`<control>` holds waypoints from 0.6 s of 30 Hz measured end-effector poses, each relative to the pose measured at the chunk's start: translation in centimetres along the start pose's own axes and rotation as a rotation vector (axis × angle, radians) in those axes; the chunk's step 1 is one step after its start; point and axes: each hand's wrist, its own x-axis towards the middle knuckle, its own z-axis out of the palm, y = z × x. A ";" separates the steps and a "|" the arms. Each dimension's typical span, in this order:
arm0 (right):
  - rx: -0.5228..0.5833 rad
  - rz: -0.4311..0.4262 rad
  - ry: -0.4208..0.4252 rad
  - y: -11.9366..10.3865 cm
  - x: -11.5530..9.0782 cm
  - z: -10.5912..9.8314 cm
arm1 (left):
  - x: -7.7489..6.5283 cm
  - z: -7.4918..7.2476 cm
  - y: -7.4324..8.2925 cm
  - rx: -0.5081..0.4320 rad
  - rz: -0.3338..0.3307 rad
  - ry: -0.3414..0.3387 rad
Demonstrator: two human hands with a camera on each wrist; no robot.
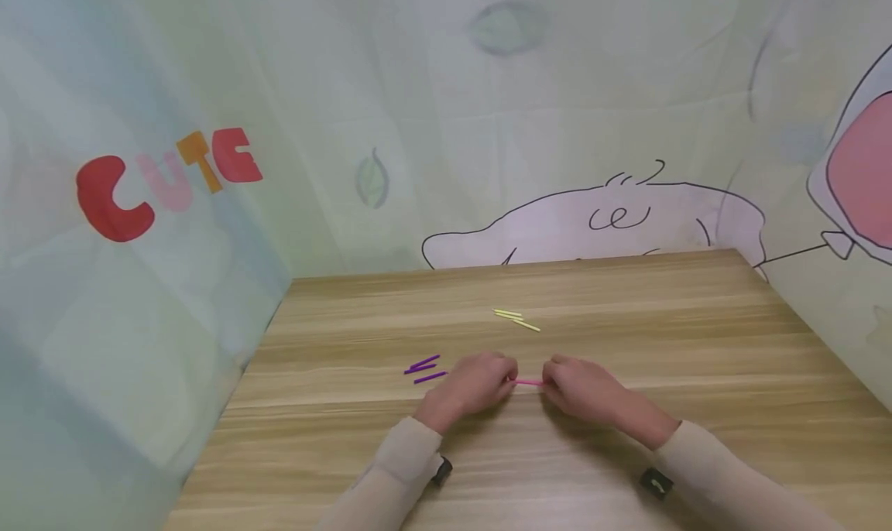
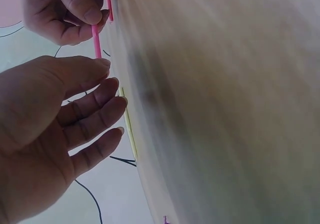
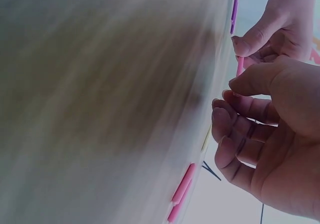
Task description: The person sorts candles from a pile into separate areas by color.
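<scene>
A thin pink stick spans the gap between the two hands, close over the wooden table. My left hand pinches one end between thumb and fingertip; its other fingers are loosely bent in the left wrist view. At the opposite end, thumb and forefinger of my right hand grip the stick. Two more pink sticks lie on the table in the right wrist view, but the right hand hides them from the head view. Left of the left hand are several purple sticks.
Beyond the hands, several pale yellow sticks lie on the wooden table. A printed cloth hangs along the table's back and sides. Small black devices show by both sleeves.
</scene>
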 end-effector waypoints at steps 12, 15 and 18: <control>0.010 0.001 0.013 0.4 -0.7 -0.9 | 0.8 0.2 0.7 0.008 0.013 -0.003; 0.002 0.001 0.018 0.5 -0.8 -1.1 | 1.0 0.1 0.9 0.014 0.014 -0.002; -0.008 -0.001 0.023 0.6 -0.9 -1.2 | 1.3 0.0 1.1 0.017 0.005 -0.009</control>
